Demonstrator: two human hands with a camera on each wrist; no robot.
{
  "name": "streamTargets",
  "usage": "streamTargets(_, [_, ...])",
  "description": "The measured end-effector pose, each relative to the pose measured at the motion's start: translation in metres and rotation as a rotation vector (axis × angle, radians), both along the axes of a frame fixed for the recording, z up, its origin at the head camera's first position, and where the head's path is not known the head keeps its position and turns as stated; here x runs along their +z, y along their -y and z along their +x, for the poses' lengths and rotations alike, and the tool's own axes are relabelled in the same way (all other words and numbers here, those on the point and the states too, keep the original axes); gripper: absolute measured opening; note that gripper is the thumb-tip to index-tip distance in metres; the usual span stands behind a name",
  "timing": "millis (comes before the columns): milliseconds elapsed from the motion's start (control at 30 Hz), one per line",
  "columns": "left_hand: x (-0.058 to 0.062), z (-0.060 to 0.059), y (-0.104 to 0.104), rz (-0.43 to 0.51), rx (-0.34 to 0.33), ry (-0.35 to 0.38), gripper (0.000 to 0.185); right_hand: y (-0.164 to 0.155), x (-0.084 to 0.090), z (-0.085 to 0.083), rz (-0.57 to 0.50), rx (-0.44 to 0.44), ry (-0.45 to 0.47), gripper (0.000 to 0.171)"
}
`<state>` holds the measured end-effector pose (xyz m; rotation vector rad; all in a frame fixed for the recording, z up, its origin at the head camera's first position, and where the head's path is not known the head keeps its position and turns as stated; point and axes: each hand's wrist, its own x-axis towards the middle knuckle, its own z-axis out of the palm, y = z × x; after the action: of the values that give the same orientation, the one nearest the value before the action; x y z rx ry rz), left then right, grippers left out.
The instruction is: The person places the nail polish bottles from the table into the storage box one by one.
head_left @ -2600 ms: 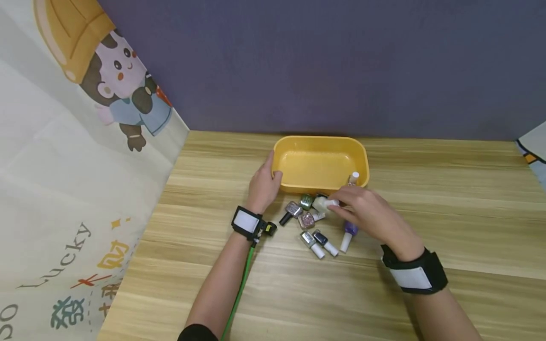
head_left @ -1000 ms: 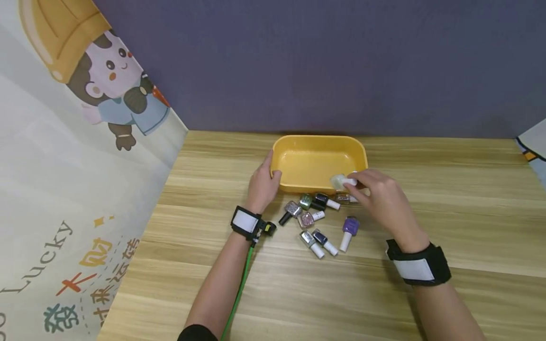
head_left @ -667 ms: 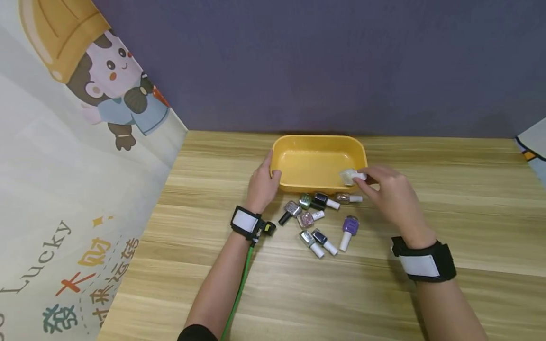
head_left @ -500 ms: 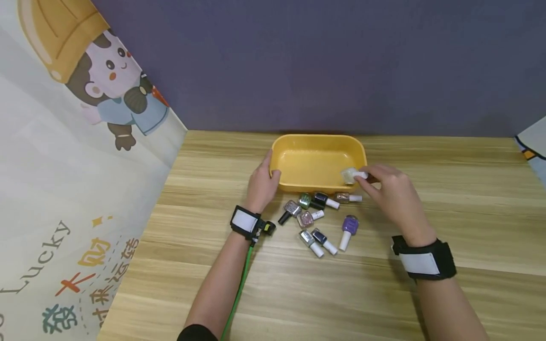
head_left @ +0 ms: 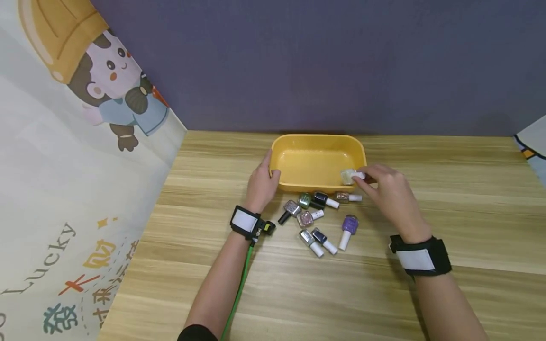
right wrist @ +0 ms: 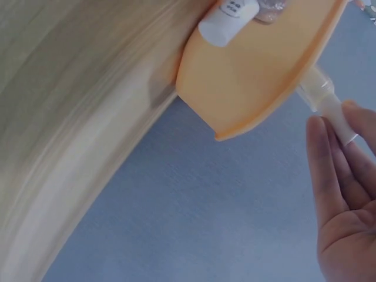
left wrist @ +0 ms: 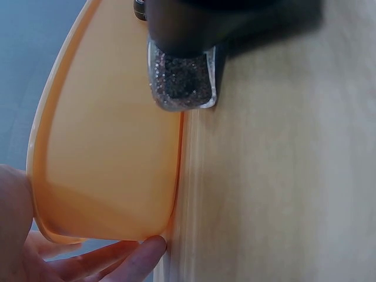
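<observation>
My left hand (head_left: 261, 187) holds the left end of a yellow plastic basin (head_left: 317, 186), its thumb by the near corner and its fingers along the outer end wall. With thumb and fingertips, my right hand (head_left: 386, 192) pinches the white cap of a pale, milky nail polish bottle (head_left: 347, 176) at the basin's near right corner. In the head view the bottle overlaps the basin's inside; whether it touches the floor cannot be told. The right wrist view shows the same pale bottle (right wrist: 317, 85) behind the rim.
Several nail polish bottles lie before the basin: a purple one (head_left: 350, 224), a brown glitter one (head_left: 342, 197), a pink glitter one (head_left: 305, 219), a green one (head_left: 304, 200) and others. Behind the wooden tabletop (head_left: 448, 189) rises a dark blue panel (head_left: 315, 66).
The pale bottle has been lifted from the cluster on the table and carried up and right to the basin's near right corner. During the last half second it barely shifts. My left hand stays.
</observation>
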<state>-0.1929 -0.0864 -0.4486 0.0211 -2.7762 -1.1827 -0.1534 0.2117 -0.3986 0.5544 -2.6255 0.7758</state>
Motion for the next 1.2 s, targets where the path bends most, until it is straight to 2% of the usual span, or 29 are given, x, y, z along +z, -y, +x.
streamTargets(200, [0.0, 0.001, -0.002, -0.004, -0.003, 0.001, 0.065, 0.0, -0.004, -0.001, 0.001, 0.008, 0.03, 0.023])
streamTargets(700, [0.0, 0.0, -0.005, -0.006, -0.007, -0.023, 0.063, -0.003, -0.012, -0.005, 0.002, 0.008, 0.003, 0.023])
streamTargets(1200, [0.001, 0.001, -0.008, 0.008, -0.005, -0.01, 0.064, -0.001, -0.019, -0.008, 0.005, 0.02, -0.029, 0.02])
